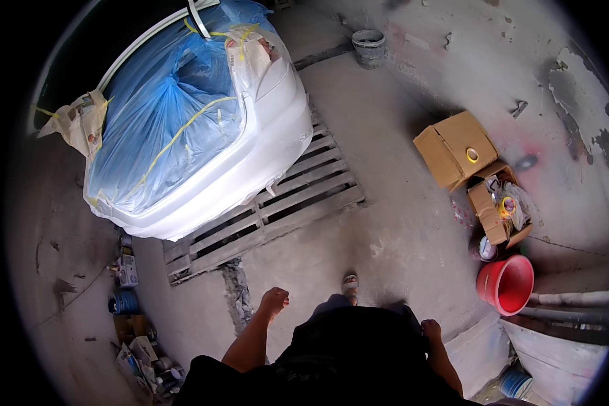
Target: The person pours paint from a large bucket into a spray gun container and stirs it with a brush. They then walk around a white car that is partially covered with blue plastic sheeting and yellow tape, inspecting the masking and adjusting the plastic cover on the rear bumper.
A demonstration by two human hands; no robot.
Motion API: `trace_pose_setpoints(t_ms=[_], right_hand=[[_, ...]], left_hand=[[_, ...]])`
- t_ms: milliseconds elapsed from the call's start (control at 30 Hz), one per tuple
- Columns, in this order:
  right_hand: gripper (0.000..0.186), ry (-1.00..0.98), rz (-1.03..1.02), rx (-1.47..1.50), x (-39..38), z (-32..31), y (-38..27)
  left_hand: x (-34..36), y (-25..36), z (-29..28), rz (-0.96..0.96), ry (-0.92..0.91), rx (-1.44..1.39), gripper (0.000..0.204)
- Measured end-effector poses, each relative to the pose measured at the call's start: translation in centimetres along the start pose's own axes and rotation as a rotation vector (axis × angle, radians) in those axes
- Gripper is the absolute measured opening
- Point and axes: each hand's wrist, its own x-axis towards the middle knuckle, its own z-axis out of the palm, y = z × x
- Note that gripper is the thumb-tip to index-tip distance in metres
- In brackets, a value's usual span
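Note:
My left hand (pixel 274 302) hangs in front of me with its fingers curled in; whether anything lies inside them is hidden. At my right side, my right hand (pixel 431 329) is also curled, and its inner side cannot be seen. Neither hand touches anything around it. Ahead and to the left stands a large white rounded body shell (pixel 271 128), its opening covered with blue plastic film (pixel 162 128) fixed by yellow tape (pixel 177 139). Newspaper (pixel 81 125) is taped at its left corner. A slatted wooden pallet (pixel 304 206) lies under its near right side.
To the right, a cardboard box (pixel 446 145) bears a yellow tape roll (pixel 472 155). Beside it are an open box (pixel 484 213) and a red bucket (pixel 509 284). A grey bucket (pixel 369 49) stands far back. Cans and boxes (pixel 125 271) line the left side.

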Motion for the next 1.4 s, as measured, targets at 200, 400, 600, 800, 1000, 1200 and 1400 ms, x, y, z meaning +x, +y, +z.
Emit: trace_pose_setpoints(t_ms=[200,400,600,800,1000,1200,1400], right_hand=[[0.021,-0.114,-0.317,-0.193,10.8,-2.7,2.4],[0.013,-0.205,-0.888,-0.869,20.7,-10.6,2.5],[0.020,-0.493,0.393,0.289,27.8,-18.3,0.6],[0.017,-0.432,0.402,0.230,30.9,-20.7,-3.1],[0.010,-0.616,-0.141,-0.238,32.7,-19.4,-6.7],[0.009,-0.596,-0.053,-0.206,34.7,-19.9,-9.4],[0.008,-0.549,0.035,-0.136,35.9,-22.4,-9.6]], left_hand=[[-1.7,3.7,4.9,-0.010,0.133,-0.064,0.020],[-7.1,-5.3,13.2,-0.542,0.146,-0.150,0.018],[-12.6,-6.0,24.0,-0.165,-0.002,0.268,0.023],[-12.4,-4.2,29.8,-0.022,0.152,0.227,0.033],[-12.7,1.4,30.9,-0.350,0.405,-0.439,0.025],[-15.0,2.9,34.3,-0.456,0.310,-0.341,0.029],[-14.9,1.9,36.3,-0.525,0.306,-0.366,0.028]])
